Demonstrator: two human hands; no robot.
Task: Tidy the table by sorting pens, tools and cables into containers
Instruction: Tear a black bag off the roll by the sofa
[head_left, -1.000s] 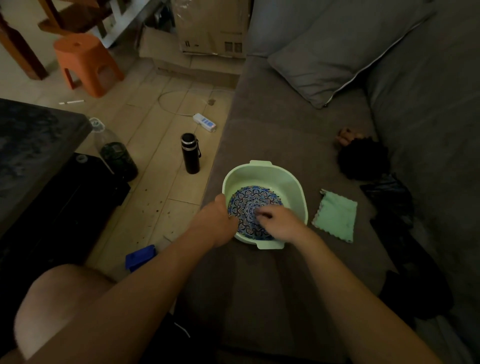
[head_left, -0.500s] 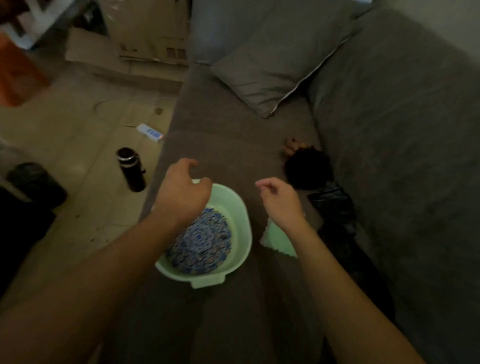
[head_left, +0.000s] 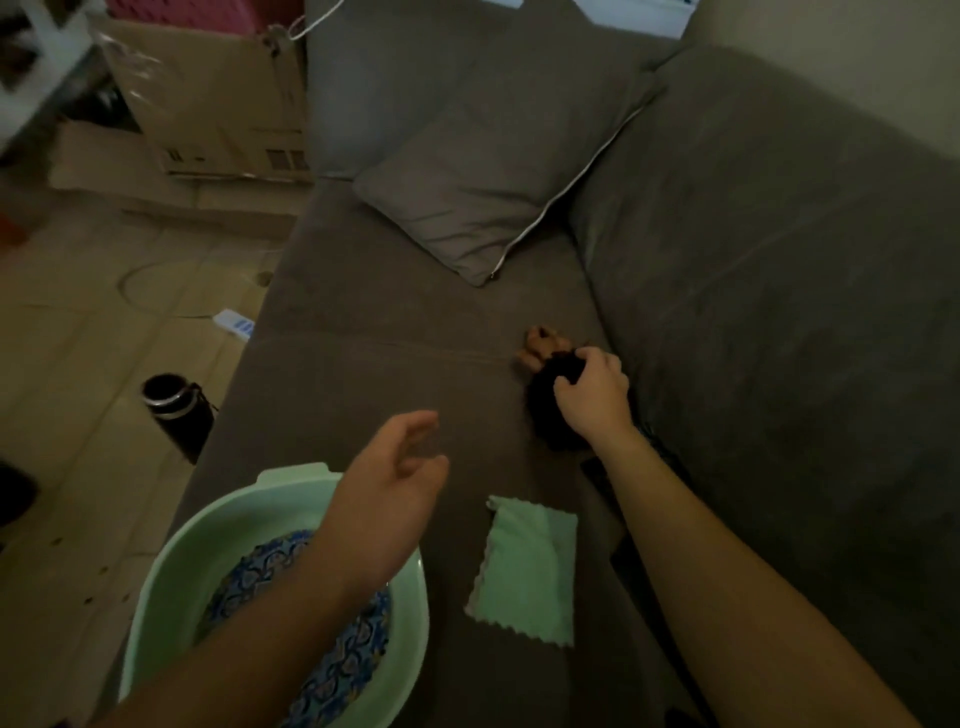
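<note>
A pale green plastic basin (head_left: 218, 525) sits on the grey sofa seat at the lower left, with a blue patterned cloth (head_left: 332, 670) inside it. My left hand (head_left: 384, 493) hovers over the basin's far rim, fingers relaxed and holding nothing. My right hand (head_left: 592, 395) reaches to the sofa's back corner and grips a black fuzzy bundle (head_left: 545, 410) with a small tan piece (head_left: 537, 345) at its far end. A folded pale green cloth (head_left: 524, 571) lies on the seat between my arms.
A grey cushion (head_left: 493, 171) leans at the back of the sofa (head_left: 363, 364). Dark fabric (head_left: 602, 473) lies under my right forearm. On the floor to the left stand a black flask (head_left: 176, 410), a white power strip (head_left: 234, 325) and cardboard boxes (head_left: 218, 104).
My right hand moved from above the green cloth out to the black bundle and closed on it. My left hand opened and drifted right over the basin. The view shifted right and forward.
</note>
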